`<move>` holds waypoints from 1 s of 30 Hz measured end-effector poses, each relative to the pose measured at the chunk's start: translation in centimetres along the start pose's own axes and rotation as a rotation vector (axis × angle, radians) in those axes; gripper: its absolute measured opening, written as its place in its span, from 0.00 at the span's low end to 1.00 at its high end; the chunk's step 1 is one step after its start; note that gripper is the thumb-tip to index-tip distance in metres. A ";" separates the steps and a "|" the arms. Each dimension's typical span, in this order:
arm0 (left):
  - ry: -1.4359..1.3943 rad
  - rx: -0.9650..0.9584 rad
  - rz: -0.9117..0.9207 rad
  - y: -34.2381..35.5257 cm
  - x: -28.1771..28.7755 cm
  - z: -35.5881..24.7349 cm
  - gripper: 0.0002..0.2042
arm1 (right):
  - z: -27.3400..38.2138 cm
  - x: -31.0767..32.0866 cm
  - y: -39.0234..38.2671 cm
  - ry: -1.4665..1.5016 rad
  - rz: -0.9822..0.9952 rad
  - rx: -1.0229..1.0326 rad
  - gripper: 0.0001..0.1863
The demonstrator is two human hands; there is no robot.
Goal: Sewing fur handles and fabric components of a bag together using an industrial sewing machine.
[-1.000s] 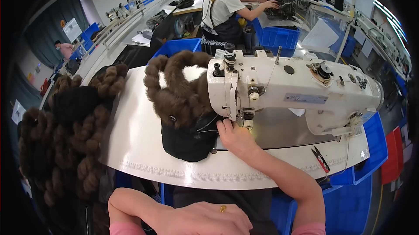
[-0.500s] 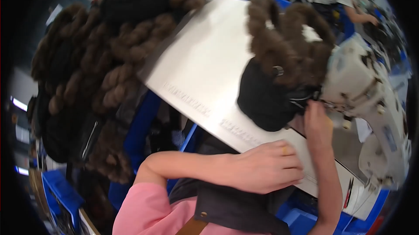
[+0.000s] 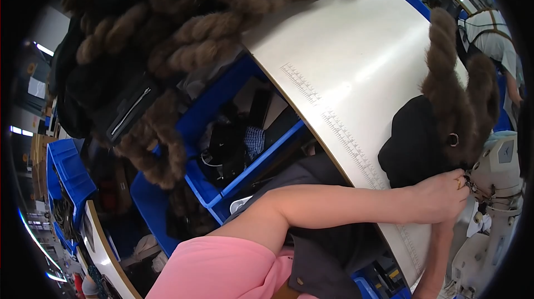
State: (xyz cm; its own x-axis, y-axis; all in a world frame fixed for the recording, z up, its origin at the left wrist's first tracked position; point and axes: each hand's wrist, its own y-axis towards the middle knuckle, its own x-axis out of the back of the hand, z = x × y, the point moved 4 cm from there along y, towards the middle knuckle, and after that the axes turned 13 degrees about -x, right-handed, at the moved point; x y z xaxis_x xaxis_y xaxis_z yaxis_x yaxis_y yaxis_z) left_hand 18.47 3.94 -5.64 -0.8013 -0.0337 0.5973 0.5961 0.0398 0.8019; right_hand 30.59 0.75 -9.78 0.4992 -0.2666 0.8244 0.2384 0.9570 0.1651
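Observation:
A black cloth bag (image 3: pixel 411 146) with thick, twisted brown furry straps (image 3: pixel 448 85) lies at the right end of the white table, against the white sewing machine (image 3: pixel 503 160). A small metal ring shows near the base of one strap. My left hand (image 3: pixel 442 198) is closed at the bag's near edge, close to the machine's needle area, with its fingers curled; its fingertips are partly out of sight. Beneath it my right forearm (image 3: pixel 436 260) rises from the lower edge. My right hand is hidden behind the left, so its fingers do not show.
The white table (image 3: pixel 345 38) has ruler markings along its near edge. A pile of similar furry-strapped black bags (image 3: pixel 119 99) rises at the left. Below the table stands a blue bin (image 3: pixel 200 188) holding dark cloth pieces. Another person (image 3: pixel 492 35) is at the far right.
My left hand has moved right, from over the table's edge to the bag beside the machine, and now covers my right hand. The view has shifted, showing more of the left side.

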 end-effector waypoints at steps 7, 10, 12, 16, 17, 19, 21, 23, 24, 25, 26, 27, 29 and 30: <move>0.061 -0.097 0.253 0.3 0.0 0.1 0.15 | -2.8 1.4 -0.3 0.131 -0.038 -0.108 0.14; 0.266 -0.198 0.574 0.9 1.3 0.5 0.10 | -1.6 1.8 -0.8 -0.165 -0.198 0.296 0.15; 0.201 -0.298 0.778 0.9 3.5 1.9 0.06 | 0.0 1.2 -0.3 -0.241 -0.172 0.350 0.23; 0.127 -0.324 0.858 1.7 5.0 3.7 0.04 | 1.8 2.5 -0.3 -0.269 -0.251 0.311 0.15; 0.016 -0.294 0.842 1.6 5.7 4.1 0.05 | 1.5 2.3 -0.3 -0.261 -0.278 0.310 0.14; -0.076 -0.252 0.800 0.4 6.6 4.4 0.14 | 1.4 2.0 -0.3 -0.301 -0.347 0.302 0.13; -0.117 -0.243 0.811 0.4 7.3 4.8 0.15 | 1.3 1.3 -0.2 -0.336 -0.406 0.319 0.11; -0.164 -0.191 0.797 0.7 5.9 5.4 0.09 | 1.0 0.9 -0.4 -0.388 -0.454 0.360 0.09; -0.168 -0.209 0.798 0.8 5.3 5.4 0.09 | 1.0 0.7 -0.7 -0.298 -0.331 0.290 0.12; -0.163 -0.165 0.734 1.1 4.9 5.7 0.06 | 1.1 0.8 -0.8 -0.303 -0.342 0.279 0.12; -0.159 -0.119 0.669 1.3 4.6 6.0 0.04 | 1.2 0.9 -0.8 -0.311 -0.332 0.280 0.12; -0.165 -0.134 0.669 1.3 4.1 5.9 0.04 | 1.3 0.9 -1.0 -0.319 -0.319 0.278 0.13; -0.177 -0.028 0.555 1.5 3.8 6.3 0.04 | 1.4 0.7 -1.1 -0.399 -0.337 0.234 0.13; -0.183 0.009 0.521 1.6 3.7 6.4 0.05 | 1.4 0.9 -0.9 -0.348 -0.420 0.261 0.10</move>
State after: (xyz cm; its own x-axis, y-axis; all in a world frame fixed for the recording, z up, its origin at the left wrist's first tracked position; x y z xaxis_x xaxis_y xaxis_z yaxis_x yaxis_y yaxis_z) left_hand 16.12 10.24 -2.19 -0.3965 0.1665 0.9028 0.9164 0.0131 0.4001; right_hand 29.68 -0.17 -8.46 0.0946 -0.6169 0.7814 0.1222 0.7862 0.6058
